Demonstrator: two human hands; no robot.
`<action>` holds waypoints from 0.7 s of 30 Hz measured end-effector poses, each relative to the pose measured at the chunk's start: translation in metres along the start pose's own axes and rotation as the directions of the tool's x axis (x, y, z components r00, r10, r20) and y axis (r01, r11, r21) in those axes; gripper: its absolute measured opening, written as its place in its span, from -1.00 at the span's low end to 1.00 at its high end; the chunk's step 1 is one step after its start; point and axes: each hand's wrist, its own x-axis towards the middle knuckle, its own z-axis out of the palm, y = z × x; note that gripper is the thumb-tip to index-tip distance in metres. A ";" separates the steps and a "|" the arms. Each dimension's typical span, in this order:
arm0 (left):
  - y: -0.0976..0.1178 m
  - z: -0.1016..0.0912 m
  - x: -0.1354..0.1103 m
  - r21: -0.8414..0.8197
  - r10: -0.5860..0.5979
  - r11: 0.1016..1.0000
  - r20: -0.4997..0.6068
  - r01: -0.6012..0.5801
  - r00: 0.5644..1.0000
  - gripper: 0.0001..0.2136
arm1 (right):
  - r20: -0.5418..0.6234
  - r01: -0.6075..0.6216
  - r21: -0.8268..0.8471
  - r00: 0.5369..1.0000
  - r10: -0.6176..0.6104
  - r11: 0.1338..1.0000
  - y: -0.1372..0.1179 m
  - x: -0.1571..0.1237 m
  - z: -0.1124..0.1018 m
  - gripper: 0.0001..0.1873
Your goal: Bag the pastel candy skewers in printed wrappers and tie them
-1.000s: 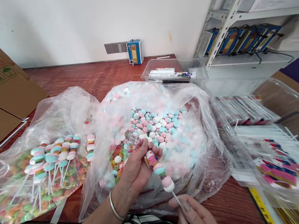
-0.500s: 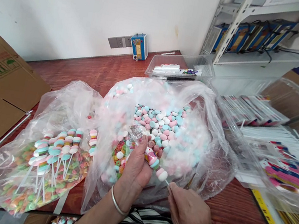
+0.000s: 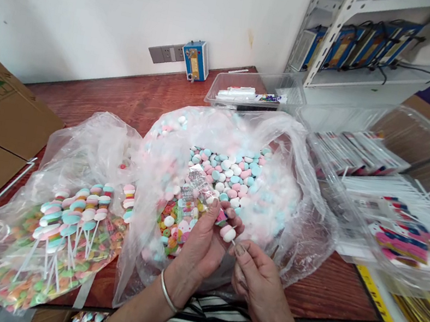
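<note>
Over the clear plastic bag [image 3: 313, 228] of pastel candies [image 3: 226, 173], the left hand [image 3: 206, 244] curls closed around the printed wrapper [image 3: 199, 182] and candy skewer [image 3: 224, 229], which shows less beyond that grip than a moment ago (apparently deeper inside); the right hand [image 3: 256, 279] pinches its white stick [image 3: 233, 242] beside the end candy [image 3: 230, 236].

Lower centre: one left hand [image 3: 203, 248], one right hand [image 3: 255, 273], one bracelet [image 3: 165, 293] and one held candy skewer [image 3: 229, 234] were counted. The surface [image 3: 127, 91] carried two candy bags [image 3: 309, 239], at centre and lower left. One clear tray [image 3: 293, 93] and one blue device [image 3: 198, 62] stood at upper centre.
</note>
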 end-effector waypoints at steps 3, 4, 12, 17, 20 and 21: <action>0.020 0.003 0.007 0.013 0.126 0.992 -0.017 -0.126 0.992 -0.78 | 0.037 0.001 -0.122 0.999 0.003 0.993 -0.001 -0.002 -0.007 -0.60; 0.027 0.004 0.010 0.015 0.161 0.987 -0.018 -0.160 0.987 -0.79 | 0.058 0.004 -0.167 0.998 0.006 0.986 -0.001 -0.003 -0.008 -0.59; 0.035 0.011 0.020 -0.028 0.004 1.000 -0.127 -0.008 0.992 -0.86 | 0.201 0.420 -0.786 0.868 -0.455 0.454 -0.010 -0.010 -0.008 -0.74; 0.021 0.011 0.019 0.036 0.019 0.999 -0.177 -0.013 0.984 -0.81 | 0.295 0.458 -0.871 0.778 -0.554 0.180 -0.012 -0.009 -0.005 -0.75; 0.020 0.010 0.020 0.066 0.083 0.995 -0.225 -0.070 0.971 -0.81 | 0.351 0.441 -0.897 0.689 -0.634 -0.017 -0.012 -0.007 -0.007 -0.76; 0.021 0.010 0.021 0.071 0.096 0.994 -0.225 -0.082 0.970 -0.80 | 0.368 0.433 -0.899 0.671 -0.644 -0.063 -0.012 -0.006 -0.009 -0.76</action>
